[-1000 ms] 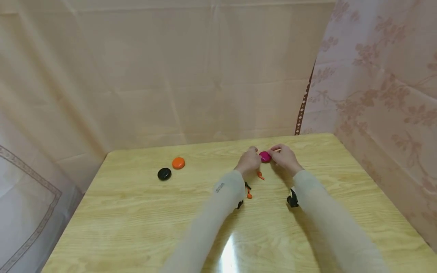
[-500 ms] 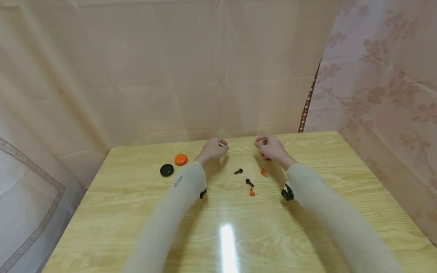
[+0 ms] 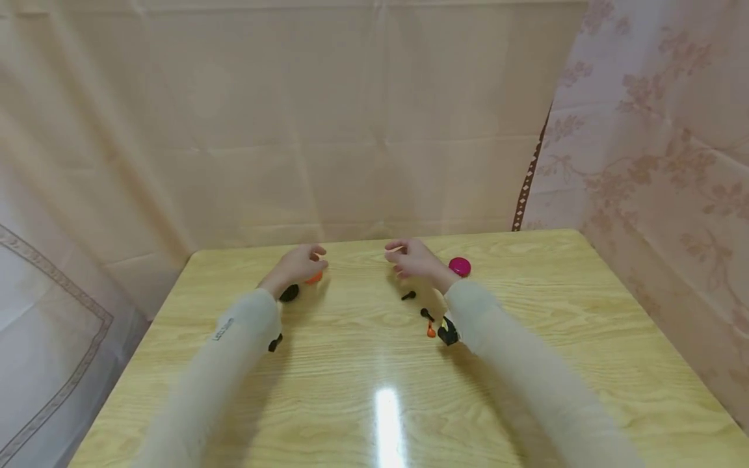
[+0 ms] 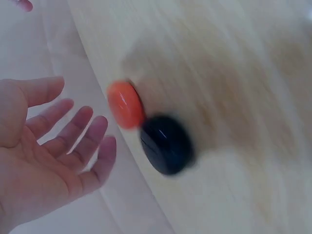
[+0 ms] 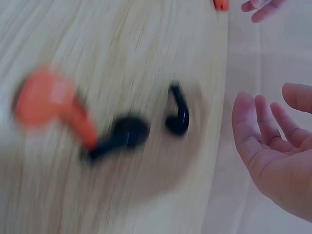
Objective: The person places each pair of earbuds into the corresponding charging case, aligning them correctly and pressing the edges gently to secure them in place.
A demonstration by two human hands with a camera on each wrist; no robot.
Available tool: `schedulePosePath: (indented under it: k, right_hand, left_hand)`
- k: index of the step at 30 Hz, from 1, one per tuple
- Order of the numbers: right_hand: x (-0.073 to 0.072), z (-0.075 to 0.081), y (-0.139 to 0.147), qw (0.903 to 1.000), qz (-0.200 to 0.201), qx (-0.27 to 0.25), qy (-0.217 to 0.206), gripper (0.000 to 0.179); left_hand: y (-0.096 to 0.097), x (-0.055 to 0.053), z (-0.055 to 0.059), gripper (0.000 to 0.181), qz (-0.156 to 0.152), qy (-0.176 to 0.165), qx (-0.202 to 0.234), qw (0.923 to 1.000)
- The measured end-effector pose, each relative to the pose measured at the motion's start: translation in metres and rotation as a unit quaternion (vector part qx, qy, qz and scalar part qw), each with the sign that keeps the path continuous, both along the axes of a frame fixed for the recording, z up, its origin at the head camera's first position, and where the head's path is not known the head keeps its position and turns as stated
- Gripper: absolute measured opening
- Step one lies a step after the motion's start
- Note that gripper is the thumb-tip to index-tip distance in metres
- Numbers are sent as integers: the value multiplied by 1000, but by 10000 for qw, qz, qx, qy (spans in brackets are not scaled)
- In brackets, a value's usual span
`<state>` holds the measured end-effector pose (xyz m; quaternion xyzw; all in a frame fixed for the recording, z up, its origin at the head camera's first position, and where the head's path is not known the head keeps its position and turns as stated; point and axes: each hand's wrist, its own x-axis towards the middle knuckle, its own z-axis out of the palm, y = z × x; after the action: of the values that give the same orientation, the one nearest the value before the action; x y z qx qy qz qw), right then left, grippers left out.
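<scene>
My left hand hovers over the orange round earbud case, fingers relaxed and holding nothing. Beside it sits the glossy black round case, nearly touching the orange one in the left wrist view. My right hand is in the air with loosely bent fingers and nothing in them. Below it lie a black earbud, a second black earbud and an orange earbud, these last two touching. The magenta round case rests right of my right hand, near the back edge.
The wooden table has its back edge against a beige curtain. A floral curtain hangs on the right. Each wrist carries a small black device, such as the right one.
Both hands have left the magenta case and moved left, the left hand to the orange case, the right above the earbuds. The second orange earbud is now hidden behind the right arm.
</scene>
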<state>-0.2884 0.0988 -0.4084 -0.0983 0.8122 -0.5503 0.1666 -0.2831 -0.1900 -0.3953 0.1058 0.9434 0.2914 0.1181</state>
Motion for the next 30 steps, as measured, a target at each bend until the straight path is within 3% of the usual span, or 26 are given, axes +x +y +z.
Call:
schedulePosePath:
  k: [8,15,22,30]
  right_hand:
    - [0,-15,-42,9990,366,-250,102,46]
    - [5,-27,-73,9975,444,218,508,43]
    - [8,-34,-104,9907,536,683,1052,42]
    - [12,-41,-122,9800,521,1174,1520,41]
  left_hand:
    - [-32,12,-12,57,261,-253,148,9992]
    - [-40,11,-33,59,22,374,-336,9987]
    - [-32,10,-38,51,322,513,-551,9966]
    - [-17,13,-41,40,179,753,-615,9951]
